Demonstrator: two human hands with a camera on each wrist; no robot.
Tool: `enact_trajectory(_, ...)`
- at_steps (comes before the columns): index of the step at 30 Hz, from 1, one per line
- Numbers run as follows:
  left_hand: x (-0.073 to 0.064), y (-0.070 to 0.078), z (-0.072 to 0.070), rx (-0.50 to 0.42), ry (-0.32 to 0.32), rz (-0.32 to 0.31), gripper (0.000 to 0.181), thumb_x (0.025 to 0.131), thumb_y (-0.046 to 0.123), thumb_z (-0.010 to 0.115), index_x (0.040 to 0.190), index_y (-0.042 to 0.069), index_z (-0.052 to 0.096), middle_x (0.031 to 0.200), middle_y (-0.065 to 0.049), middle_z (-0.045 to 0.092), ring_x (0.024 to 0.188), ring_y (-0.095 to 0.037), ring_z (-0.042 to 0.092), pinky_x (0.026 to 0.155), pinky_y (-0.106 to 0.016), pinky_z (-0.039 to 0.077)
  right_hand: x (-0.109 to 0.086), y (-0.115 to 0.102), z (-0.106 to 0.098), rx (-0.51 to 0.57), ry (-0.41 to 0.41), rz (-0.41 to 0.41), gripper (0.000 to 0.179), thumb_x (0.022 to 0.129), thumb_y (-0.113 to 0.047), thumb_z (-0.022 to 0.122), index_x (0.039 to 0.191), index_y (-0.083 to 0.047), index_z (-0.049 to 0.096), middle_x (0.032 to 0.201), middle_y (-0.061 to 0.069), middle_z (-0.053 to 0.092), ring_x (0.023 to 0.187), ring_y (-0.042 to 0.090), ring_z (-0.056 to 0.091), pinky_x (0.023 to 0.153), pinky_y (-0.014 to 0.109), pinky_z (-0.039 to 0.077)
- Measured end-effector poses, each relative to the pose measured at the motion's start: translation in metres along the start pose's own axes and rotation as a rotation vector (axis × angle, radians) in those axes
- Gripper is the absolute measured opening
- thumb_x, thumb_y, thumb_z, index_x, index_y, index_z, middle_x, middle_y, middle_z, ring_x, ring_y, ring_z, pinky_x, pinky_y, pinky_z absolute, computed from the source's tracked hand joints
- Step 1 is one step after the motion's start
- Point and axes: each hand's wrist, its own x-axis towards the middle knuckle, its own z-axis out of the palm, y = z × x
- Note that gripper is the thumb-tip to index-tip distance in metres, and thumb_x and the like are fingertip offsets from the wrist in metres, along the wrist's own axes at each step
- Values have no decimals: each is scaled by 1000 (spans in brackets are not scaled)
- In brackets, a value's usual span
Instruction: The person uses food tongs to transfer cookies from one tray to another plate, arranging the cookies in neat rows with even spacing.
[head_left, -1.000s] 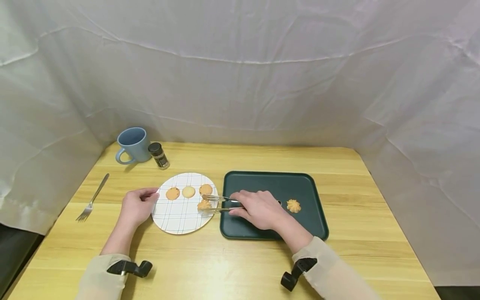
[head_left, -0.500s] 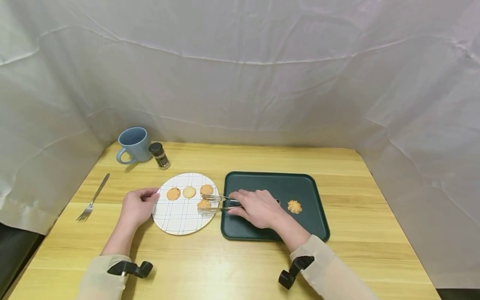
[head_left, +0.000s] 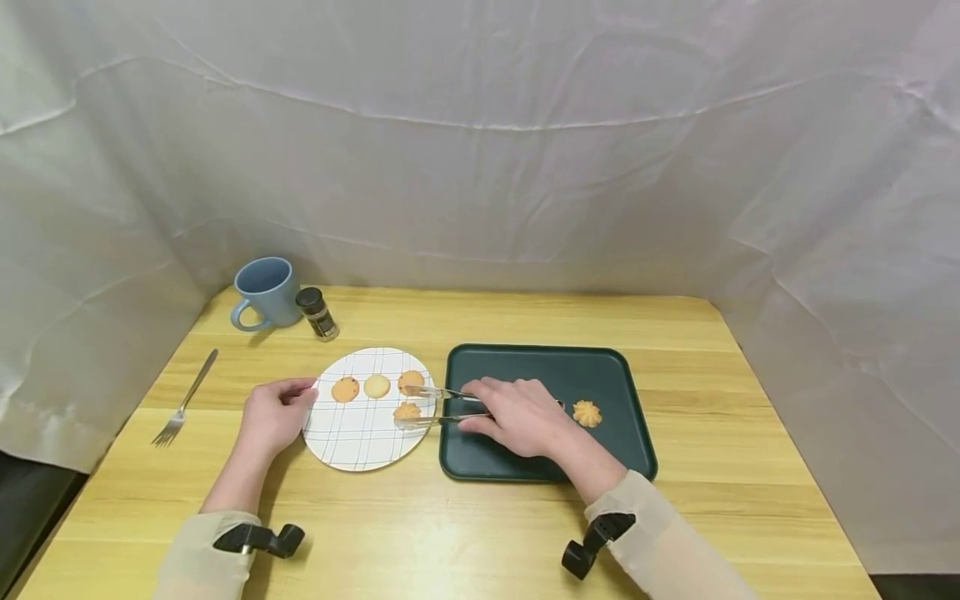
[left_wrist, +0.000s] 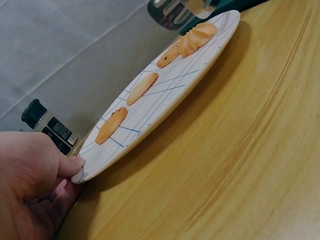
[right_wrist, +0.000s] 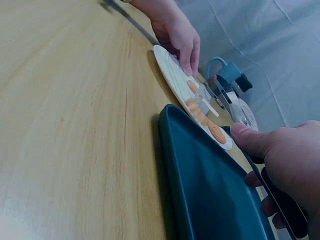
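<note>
My left hand [head_left: 276, 412] holds the near-left rim of a round white checked plate [head_left: 356, 442], thumb on top. On the plate lie a speckled cookie [head_left: 345, 389], a plain round cookie [head_left: 377, 386], another speckled cookie [head_left: 410, 381] and a ridged cookie [head_left: 407, 411]. My right hand [head_left: 517, 417] grips metal tongs [head_left: 441, 392] above the dark green tray [head_left: 540, 362]. The tongs' two arms stand apart over the plate's right side, overlapping the ridged cookie and the speckled one behind it. In the left wrist view the tong ends [left_wrist: 172, 12] show above these cookies.
Another ridged cookie [head_left: 587, 413] lies on the tray, right of my right hand. A blue mug [head_left: 273, 296] and a black-capped spice jar [head_left: 318, 315] stand at the back left. A fork [head_left: 187, 393] rests on the wooden table to the left. Pale cloth hangs behind.
The tong arms have spread slightly farther apart at the ridged cookie, which stays on the plate. My left hand has kept its place at the rim.
</note>
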Motion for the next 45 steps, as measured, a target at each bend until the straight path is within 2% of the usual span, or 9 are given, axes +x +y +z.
enact_trajectory(5, -1, 0, 0, -2, 2, 4, 31, 105, 19, 65, 127, -1, 74, 112, -18, 74, 99, -28, 65, 77, -29, 49, -8, 5, -5, 9, 11, 11, 53, 104, -56, 60, 142, -19, 64, 125, -1, 72, 63, 10, 58, 53, 29, 41)
enact_trajectory(8, -1, 1, 0, -2, -1, 4, 32, 105, 19, 65, 127, -1, 74, 112, -18, 75, 98, -27, 65, 75, -26, 48, -14, 10, -9, 18, 17, 24, 52, 104, -56, 62, 141, -19, 65, 110, -4, 72, 60, 8, 54, 52, 29, 40)
enact_trajectory(12, -1, 0, 0, 4, 2, 6, 32, 105, 20, 65, 127, -1, 75, 110, -17, 75, 97, -26, 65, 75, -25, 48, -24, 17, -14, 25, 34, 42, 51, 103, -56, 62, 138, -18, 66, 88, -11, 62, 59, 5, 50, 52, 29, 40)
enact_trajectory(15, -1, 0, 1, 7, 2, 5, 32, 105, 19, 65, 127, -2, 74, 109, -17, 75, 97, -26, 65, 74, -26, 48, -32, 22, -18, 30, 49, 57, 52, 103, -57, 63, 137, -17, 66, 85, -14, 58, 59, 4, 49, 53, 28, 40)
enact_trajectory(19, -2, 0, 0, 3, -4, -2, 32, 105, 18, 65, 127, -2, 74, 110, -18, 75, 97, -26, 65, 74, -26, 49, -42, 30, -22, 40, 62, 85, 55, 102, -58, 63, 139, -17, 66, 85, -14, 60, 60, 3, 50, 54, 28, 41)
enact_trajectory(32, -1, 1, 0, 6, -14, -1, 33, 105, 20, 65, 129, -2, 73, 113, -18, 74, 100, -27, 65, 76, -27, 49, -73, 52, -36, 61, 82, 180, 59, 101, -58, 65, 143, -17, 64, 104, -7, 73, 72, 3, 61, 63, 30, 47)
enact_trajectory(40, -1, 2, 0, 6, -10, 2, 32, 105, 19, 65, 128, -2, 74, 112, -18, 75, 98, -27, 65, 75, -26, 49, -93, 66, -33, 75, 76, 220, 55, 101, -57, 66, 140, -18, 66, 99, -8, 70, 65, 3, 54, 61, 31, 45)
enact_trajectory(45, -1, 3, 0, 6, -8, -5, 32, 105, 19, 66, 128, -2, 74, 112, -18, 75, 99, -26, 66, 76, -26, 48, -105, 73, -33, 70, 66, 236, 64, 102, -64, 59, 142, -15, 65, 102, -5, 70, 74, 4, 59, 65, 34, 48)
